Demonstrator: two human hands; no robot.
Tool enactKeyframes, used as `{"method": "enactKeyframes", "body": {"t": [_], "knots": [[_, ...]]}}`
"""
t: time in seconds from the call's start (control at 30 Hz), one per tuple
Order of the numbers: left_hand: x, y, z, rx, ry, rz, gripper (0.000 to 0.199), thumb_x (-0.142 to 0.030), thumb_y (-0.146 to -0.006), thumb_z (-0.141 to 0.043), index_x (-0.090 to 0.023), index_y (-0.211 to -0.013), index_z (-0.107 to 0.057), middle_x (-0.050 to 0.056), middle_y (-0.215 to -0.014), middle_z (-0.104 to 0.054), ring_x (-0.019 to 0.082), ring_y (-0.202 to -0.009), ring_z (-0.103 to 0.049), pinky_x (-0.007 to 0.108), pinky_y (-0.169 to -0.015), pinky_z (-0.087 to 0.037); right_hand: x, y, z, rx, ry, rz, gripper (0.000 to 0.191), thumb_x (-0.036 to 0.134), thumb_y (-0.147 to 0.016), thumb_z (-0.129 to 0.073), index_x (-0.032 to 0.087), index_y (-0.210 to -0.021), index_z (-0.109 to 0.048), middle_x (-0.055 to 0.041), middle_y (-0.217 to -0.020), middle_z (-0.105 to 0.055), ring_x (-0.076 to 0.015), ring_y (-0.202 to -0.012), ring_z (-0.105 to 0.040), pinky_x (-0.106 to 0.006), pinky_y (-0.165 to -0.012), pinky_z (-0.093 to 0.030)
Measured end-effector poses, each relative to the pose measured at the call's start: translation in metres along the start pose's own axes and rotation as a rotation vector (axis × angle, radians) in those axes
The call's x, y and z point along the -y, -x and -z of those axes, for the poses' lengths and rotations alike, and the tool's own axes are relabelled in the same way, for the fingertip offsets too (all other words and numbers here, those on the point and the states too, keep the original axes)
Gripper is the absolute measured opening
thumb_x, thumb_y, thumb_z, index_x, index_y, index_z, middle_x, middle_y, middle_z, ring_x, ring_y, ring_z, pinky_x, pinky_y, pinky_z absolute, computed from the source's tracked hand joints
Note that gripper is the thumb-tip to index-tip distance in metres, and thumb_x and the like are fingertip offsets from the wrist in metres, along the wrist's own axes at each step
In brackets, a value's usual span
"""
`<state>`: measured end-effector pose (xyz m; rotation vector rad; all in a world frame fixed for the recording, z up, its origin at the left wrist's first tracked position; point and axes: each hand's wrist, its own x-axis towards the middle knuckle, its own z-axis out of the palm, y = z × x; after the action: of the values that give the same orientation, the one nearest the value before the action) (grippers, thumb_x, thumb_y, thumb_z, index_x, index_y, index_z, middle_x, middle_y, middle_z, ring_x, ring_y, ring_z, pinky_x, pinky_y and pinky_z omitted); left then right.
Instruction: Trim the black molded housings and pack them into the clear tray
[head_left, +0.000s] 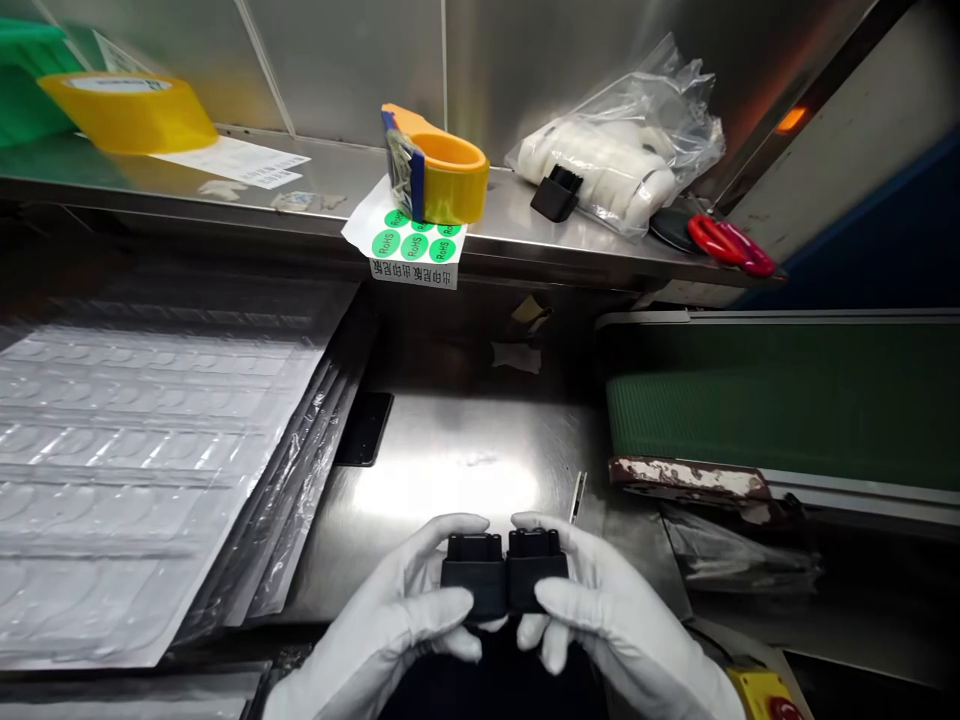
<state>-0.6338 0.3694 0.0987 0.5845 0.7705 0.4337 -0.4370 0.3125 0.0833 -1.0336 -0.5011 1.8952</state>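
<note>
Two black plastic connector housings are held side by side above the near edge of the steel bench (442, 440). My left hand (409, 600), in a white glove, is closed on the left connector housing (474, 575), thumb on its near face. The right connector housing (535, 570) sits in my right hand (600, 600), also white-gloved, between thumb and fingers. The two housings touch or nearly touch along their inner sides. Each shows several short round posts along its upper end. My lower fingers are partly hidden behind the housings.
Stacked clear plastic trays (135, 450) lie at left beside a black phone (365, 428). A green conveyor belt (787, 400) runs at right. On the shelf are a tape dispenser (454, 185), RoHS labels (412, 245), bagged white gloves (600, 165), another black housing (556, 194) and red-handled scissors (727, 245).
</note>
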Motion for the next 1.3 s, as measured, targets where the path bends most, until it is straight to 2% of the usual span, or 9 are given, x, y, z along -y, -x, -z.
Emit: {"method": "enactKeyframes", "body": {"t": [0.1, 0.27, 0.5, 0.67, 0.8, 0.93, 1.03, 1.17, 1.3], "knots": [[-0.004, 0.001, 0.007, -0.045, 0.012, 0.027, 0.040, -0.010, -0.078, -0.068, -0.025, -0.114, -0.062, 0.005, -0.109, -0.065, 0.018, -0.085, -0.067, 0.020, -0.063, -0.057, -0.001, -0.004, -0.003, 0.025, 0.011, -0.015, 0.044, 0.027, -0.079, -0.072, 0.008, -0.116, -0.057, -0.0102, -0.074, -0.070, -0.0115, -0.056, -0.063, -0.015, -0.046, -0.047], [0.001, 0.006, 0.015, -0.080, 0.083, 0.087, 0.037, -0.012, -0.082, -0.064, -0.021, -0.118, -0.060, 0.007, -0.104, -0.065, 0.012, -0.066, -0.067, 0.019, -0.060, -0.059, -0.007, -0.009, 0.001, 0.014, 0.007, -0.098, 0.033, 0.029, -0.076, -0.074, 0.006, -0.097, -0.063, -0.0082, -0.059, -0.068, -0.0065, -0.043, -0.056, -0.011, -0.040, -0.037], [0.016, 0.011, 0.018, -0.115, 0.011, 0.042, 0.041, -0.017, -0.084, -0.064, -0.025, -0.124, -0.055, 0.007, -0.118, -0.059, 0.019, -0.089, -0.068, 0.019, -0.061, -0.060, -0.016, -0.005, 0.007, 0.015, -0.029, -0.163, 0.029, 0.024, -0.076, -0.075, 0.006, -0.096, -0.067, -0.0067, -0.059, -0.069, -0.0057, -0.044, -0.059, -0.009, -0.043, -0.042], [0.024, 0.015, 0.016, -0.138, 0.023, 0.063, 0.041, -0.024, -0.086, -0.064, -0.028, -0.125, -0.053, 0.005, -0.116, -0.059, 0.006, -0.057, -0.065, 0.015, -0.059, -0.058, -0.022, 0.000, 0.007, 0.002, -0.051, -0.199, 0.028, 0.026, -0.074, -0.077, 0.007, -0.092, -0.068, -0.0061, -0.057, -0.069, -0.0068, -0.045, -0.060, -0.010, -0.043, -0.045], [0.033, 0.016, 0.016, -0.143, 0.026, 0.084, 0.040, -0.027, -0.088, -0.062, -0.029, -0.127, -0.052, 0.005, -0.117, -0.060, 0.007, -0.055, -0.066, 0.016, -0.059, -0.058, -0.028, 0.005, 0.011, -0.019, -0.058, -0.212, 0.028, 0.026, -0.073, -0.078, 0.007, -0.092, -0.068, -0.0064, -0.057, -0.069, -0.0085, -0.047, -0.062, -0.011, -0.045, -0.047], [0.036, 0.014, 0.017, -0.112, -0.026, 0.089, 0.041, -0.029, -0.087, -0.063, -0.028, -0.127, -0.054, 0.005, -0.116, -0.062, 0.013, -0.074, -0.068, 0.019, -0.062, -0.058, -0.031, 0.007, 0.015, -0.035, -0.040, -0.217, 0.025, 0.025, -0.075, -0.076, 0.007, -0.090, -0.067, -0.0067, -0.058, -0.069, -0.0079, -0.048, -0.062, -0.010, -0.045, -0.047], [0.037, 0.010, 0.020, -0.050, -0.132, 0.086, 0.039, -0.022, -0.079, -0.072, -0.022, -0.117, -0.064, 0.005, -0.104, -0.067, 0.019, -0.089, -0.066, 0.021, -0.067, -0.056, -0.031, 0.008, 0.015, -0.051, 0.031, -0.194, 0.025, 0.021, -0.074, -0.075, 0.008, -0.093, -0.067, -0.0061, -0.060, -0.069, -0.0081, -0.049, -0.062, -0.011, -0.045, -0.047], [0.039, 0.004, 0.021, -0.122, -0.331, -0.020, 0.033, -0.016, -0.064, -0.083, -0.021, -0.096, -0.074, 0.004, -0.092, -0.073, 0.022, -0.090, -0.067, 0.026, -0.081, -0.052, -0.033, 0.006, 0.012, -0.147, 0.169, -0.123, 0.044, 0.016, -0.061, -0.083, 0.014, -0.101, -0.068, -0.0038, -0.071, -0.072, -0.0137, -0.056, -0.066, -0.020, -0.049, -0.052], [0.036, -0.005, 0.017, -0.135, -0.448, -0.350, 0.016, -0.019, -0.072, -0.078, -0.026, -0.087, -0.076, 0.003, -0.085, -0.070, 0.021, -0.081, -0.066, 0.029, -0.076, -0.053, -0.027, 0.002, 0.006, -0.199, 0.363, 0.042, 0.038, 0.021, -0.061, -0.085, 0.024, -0.097, -0.072, -0.0037, -0.089, -0.073, -0.0202, -0.081, -0.069, -0.028, -0.071, -0.056]]}}
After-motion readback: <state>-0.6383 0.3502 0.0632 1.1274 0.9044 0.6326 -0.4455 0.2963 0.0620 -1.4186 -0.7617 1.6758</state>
